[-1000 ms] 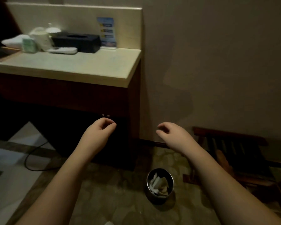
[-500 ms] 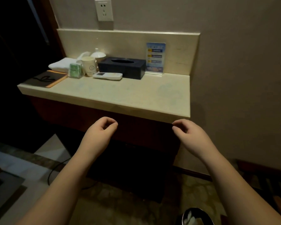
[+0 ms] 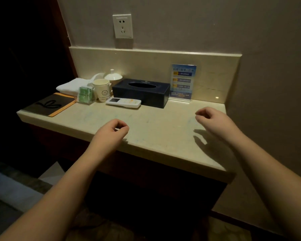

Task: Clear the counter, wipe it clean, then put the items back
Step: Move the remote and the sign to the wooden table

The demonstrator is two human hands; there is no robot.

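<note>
The beige stone counter (image 3: 156, 129) carries items along its back. From the left lie a black and orange folder (image 3: 49, 105), a folded white towel (image 3: 71, 86), a green packet holder (image 3: 85, 95), a smiley cup (image 3: 102, 91), a white lidded cup (image 3: 113, 77), a white remote (image 3: 123, 102), a black tissue box (image 3: 141, 92) and a blue sign stand (image 3: 182, 81). My left hand (image 3: 111, 133) hovers over the counter's front edge, fingers curled loosely, holding nothing. My right hand (image 3: 212, 119) hovers over the right part, also curled and holding nothing.
A wall socket (image 3: 122, 26) sits above the stone backsplash (image 3: 155, 61). The wall closes off the counter's right side. Dark wood cabinet front (image 3: 146, 180) runs below the counter. The space to the left is dark.
The view has risen from the floor and bin to the counter and come closer. Both hands have moved up from below the counter edge to above its surface.
</note>
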